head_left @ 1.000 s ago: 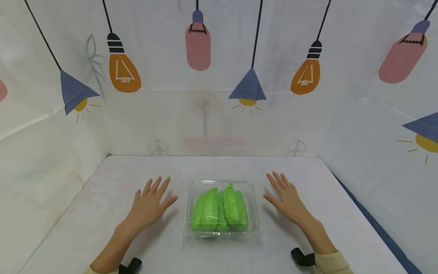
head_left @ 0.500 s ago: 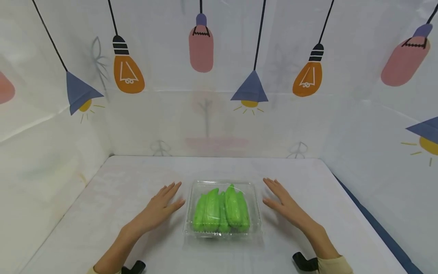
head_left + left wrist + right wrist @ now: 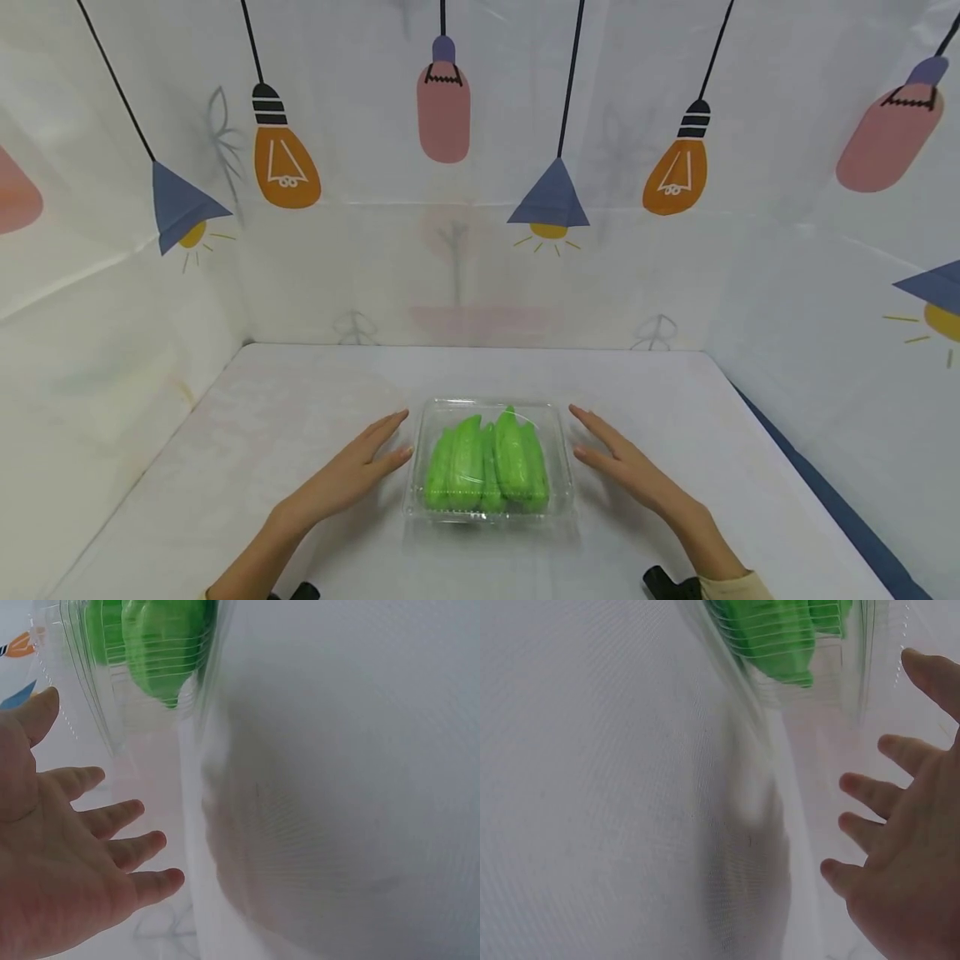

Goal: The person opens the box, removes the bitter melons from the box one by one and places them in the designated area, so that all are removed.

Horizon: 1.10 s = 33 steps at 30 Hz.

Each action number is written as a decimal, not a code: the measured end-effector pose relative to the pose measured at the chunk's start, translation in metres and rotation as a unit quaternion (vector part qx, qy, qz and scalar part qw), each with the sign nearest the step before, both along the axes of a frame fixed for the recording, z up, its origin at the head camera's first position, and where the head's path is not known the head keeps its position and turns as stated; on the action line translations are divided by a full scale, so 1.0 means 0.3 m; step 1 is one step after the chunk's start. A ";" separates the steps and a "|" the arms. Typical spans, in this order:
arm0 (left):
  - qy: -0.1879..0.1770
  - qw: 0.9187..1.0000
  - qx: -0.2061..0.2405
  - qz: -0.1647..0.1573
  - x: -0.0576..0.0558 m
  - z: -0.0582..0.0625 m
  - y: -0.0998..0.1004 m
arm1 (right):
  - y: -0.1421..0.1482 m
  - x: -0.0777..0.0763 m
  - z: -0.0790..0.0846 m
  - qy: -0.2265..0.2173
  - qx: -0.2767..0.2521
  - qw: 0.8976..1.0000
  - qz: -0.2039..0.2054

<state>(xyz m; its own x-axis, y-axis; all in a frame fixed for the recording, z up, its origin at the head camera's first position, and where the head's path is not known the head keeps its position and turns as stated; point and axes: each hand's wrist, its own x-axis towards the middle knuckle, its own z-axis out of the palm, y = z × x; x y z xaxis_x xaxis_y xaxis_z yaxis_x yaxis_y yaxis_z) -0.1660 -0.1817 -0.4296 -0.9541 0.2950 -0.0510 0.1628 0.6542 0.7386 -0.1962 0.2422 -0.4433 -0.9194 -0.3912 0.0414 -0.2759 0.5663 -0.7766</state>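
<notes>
A clear plastic clamshell box (image 3: pixel 558 454) sits closed on the white table. Inside it lie several long, bright green vegetable-like pieces (image 3: pixel 467 467), pointed at the far end. Just to the box's left hovers my left hand (image 3: pixel 352 475), fingers straight and thumb spread, holding nothing. My right hand (image 3: pixel 637 475) mirrors it on the other side, its fingertips a short way from the box wall. In the left wrist view, a gap shows between the left hand (image 3: pixel 67 859) and the box (image 3: pixel 112 731). The right wrist view likewise shows spread fingers (image 3: pixel 874 796) apart from the box.
White cloth walls printed with hanging lamps (image 3: pixel 551 196) and bulbs (image 3: pixel 287 167) surround the white table (image 3: pixel 480 371) at the back and sides. A dark blue strip (image 3: pixel 832 492) runs along the table's right edge. Black wrist mounts (image 3: pixel 667 583) show near the sleeves.
Both hands have moved inward toward the box, the left one rightward and the right one slightly leftward. Their palms have turned to face each other. The box stays in place on the table.
</notes>
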 end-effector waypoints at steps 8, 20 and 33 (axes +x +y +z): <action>-0.032 0.999 0.036 -0.010 0.004 -0.007 0.002 | -0.008 0.009 -0.015 -0.032 0.001 0.999 0.019; -0.045 0.997 0.056 -0.018 0.010 -0.013 0.002 | -0.025 0.021 -0.008 -0.063 -0.054 0.995 0.053; -0.064 0.990 0.124 -0.005 0.007 -0.028 0.012 | -0.032 0.031 -0.009 -0.099 -0.091 0.990 0.040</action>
<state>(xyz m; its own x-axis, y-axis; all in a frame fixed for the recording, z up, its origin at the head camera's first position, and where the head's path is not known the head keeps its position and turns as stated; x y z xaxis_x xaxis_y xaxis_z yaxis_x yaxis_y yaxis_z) -0.1640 -0.1782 -0.4380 -0.9418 0.3221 -0.0963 0.0628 0.4499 0.8909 -0.1869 0.2324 -0.4461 -0.8832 -0.4650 -0.0606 -0.1459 0.3954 -0.9068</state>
